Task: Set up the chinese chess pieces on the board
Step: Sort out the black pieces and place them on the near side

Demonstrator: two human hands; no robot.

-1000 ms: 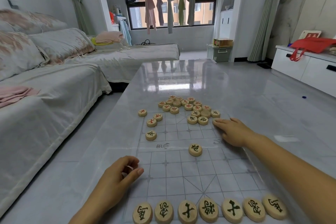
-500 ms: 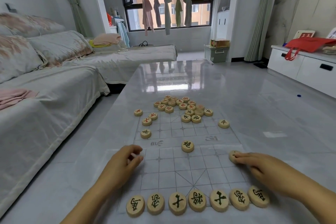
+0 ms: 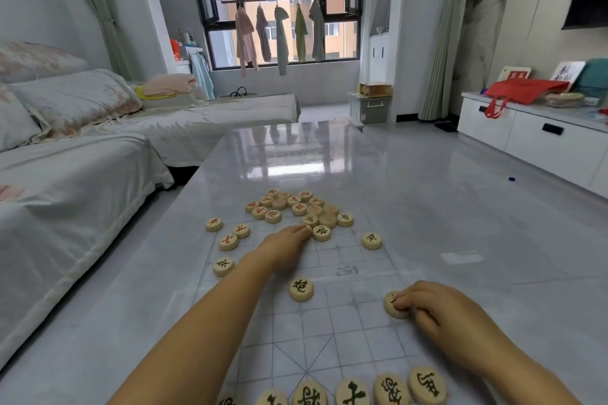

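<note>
Chess pieces (image 3: 297, 207) are lying mostly in a loose heap at the far end of the board (image 3: 345, 332), a clear gridded sheet that is covering part of the glossy tabletop (image 3: 460, 207). A row of dark-lettered pieces (image 3: 352, 391) is sitting along the board's near edge, and one loose dark piece (image 3: 301, 289) is resting near the middle. The left hand (image 3: 286, 245) is reaching to the heap with fingers stretched fairly straight, the tips touching a piece at its near rim. The right hand (image 3: 437, 309) is curling its fingers over a side piece (image 3: 391, 304) near the board's right edge, pinching it against the sheet. Four scattered pieces (image 3: 228, 242) are lying on the board's left side, and a sheet-covered sofa (image 3: 82, 191) is standing beyond the tabletop's left edge.
</note>
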